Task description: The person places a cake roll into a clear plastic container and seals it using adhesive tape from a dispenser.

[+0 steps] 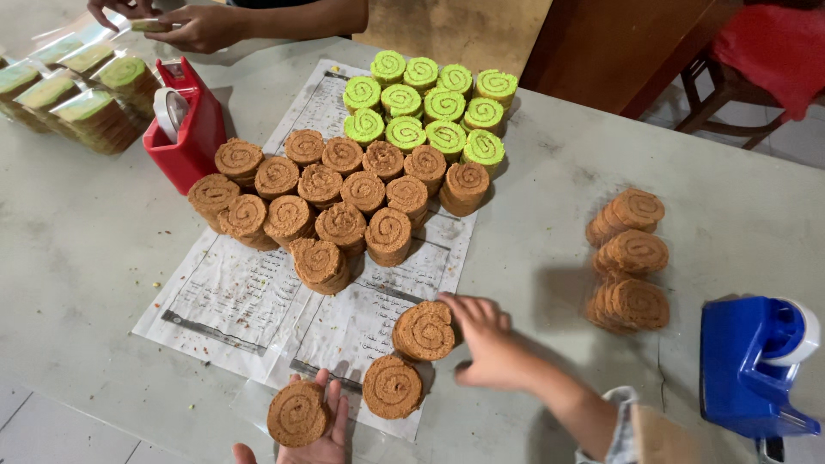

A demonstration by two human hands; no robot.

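Your left hand (pixel 320 430) lies palm up at the bottom edge, open and flat, with a brown swirl cake slice (pixel 297 413) resting on it. Part of that hand is cut off by the edge. Your right hand (pixel 481 337) reaches in from the right, fingers spread and open, touching the side of a brown stack (pixel 424 331) on the printed paper (pixel 232 301). Another brown stack (pixel 392 387) sits just beside your left hand.

Farther up the paper is a big bunch of brown cake stacks (pixel 335 202), and behind them green ones (pixel 430 107). Three more brown piles (pixel 627 258) lie on their sides on the bare tabletop (pixel 77 249). A blue tape holder (pixel 752 361) stands at the right, a red one (pixel 185 120) at the left. Wrapped cakes (pixel 77 99) sit in the far left corner. Another person's hands (pixel 185 21) show at the top, half cut off; you cannot tell what they hold.
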